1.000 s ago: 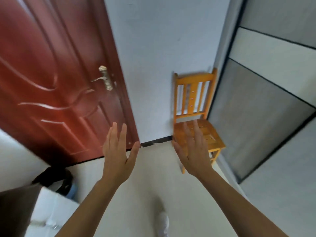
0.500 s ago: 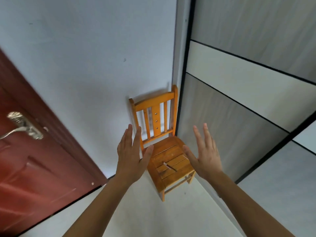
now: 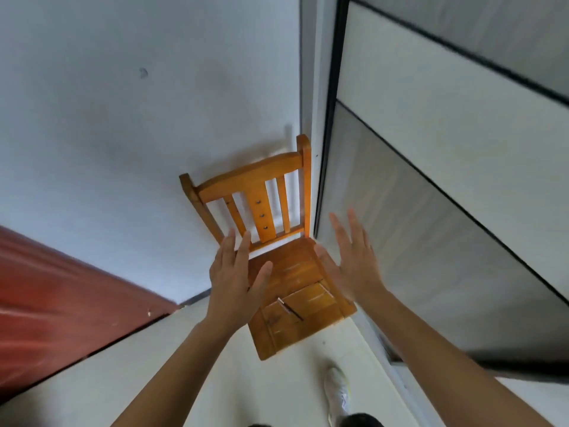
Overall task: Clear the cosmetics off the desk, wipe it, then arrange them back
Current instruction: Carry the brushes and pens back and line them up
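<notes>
Both hands are raised empty in front of the body, fingers spread and grasping nothing: the left hand point(image 3: 234, 278) hangs over the left edge of the seat of an orange wooden chair point(image 3: 277, 241), the right hand point(image 3: 354, 263) over its right edge; neither touches it, as far as can be told. Over the last second the view has swung to the right; the red door point(image 3: 61, 303) that filled the left side has slid down to the lower left corner, and the chair, wedged between the white wall point(image 3: 123, 118) and a grey panelled wardrobe point(image 3: 431, 211), now sits in the middle and closer. No desk or cosmetics are in view; my guess is that the person is only walking about the room, so clearing has not begun. A white shoe point(image 3: 337, 392) shows on the pale floor below.
</notes>
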